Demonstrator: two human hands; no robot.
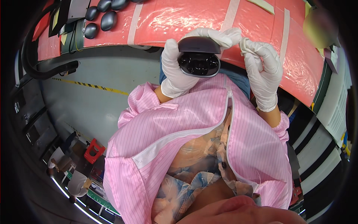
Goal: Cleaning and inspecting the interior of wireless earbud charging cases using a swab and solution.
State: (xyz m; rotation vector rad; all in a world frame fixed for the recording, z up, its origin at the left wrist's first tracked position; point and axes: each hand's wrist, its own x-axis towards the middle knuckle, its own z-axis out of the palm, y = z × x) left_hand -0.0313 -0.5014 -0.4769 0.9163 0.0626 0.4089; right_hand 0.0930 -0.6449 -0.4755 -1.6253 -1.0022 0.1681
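Observation:
My left hand (175, 72), in a white glove, holds a dark, oval earbud case (199, 66) with its lid raised. The thumb lies along the case's left side, and the other fingers reach behind the lid toward the right. Inside, the case is glossy black with light reflecting off it; whether any earbuds sit in it I cannot tell. My right hand (264, 71), also gloved in white, is just right of the left fingertips. Its thumb and fingers are drawn together in a pinch, and what they hold, if anything, is hidden.
A shiny red-pink mat (164, 22) with pale tape strips covers the bench. Several dark rounded cases (109, 20) lie at the far left. A black flexible hose (50, 74) curves in at left, above a grey floor (100, 108). A red stool (94, 150) stands lower left.

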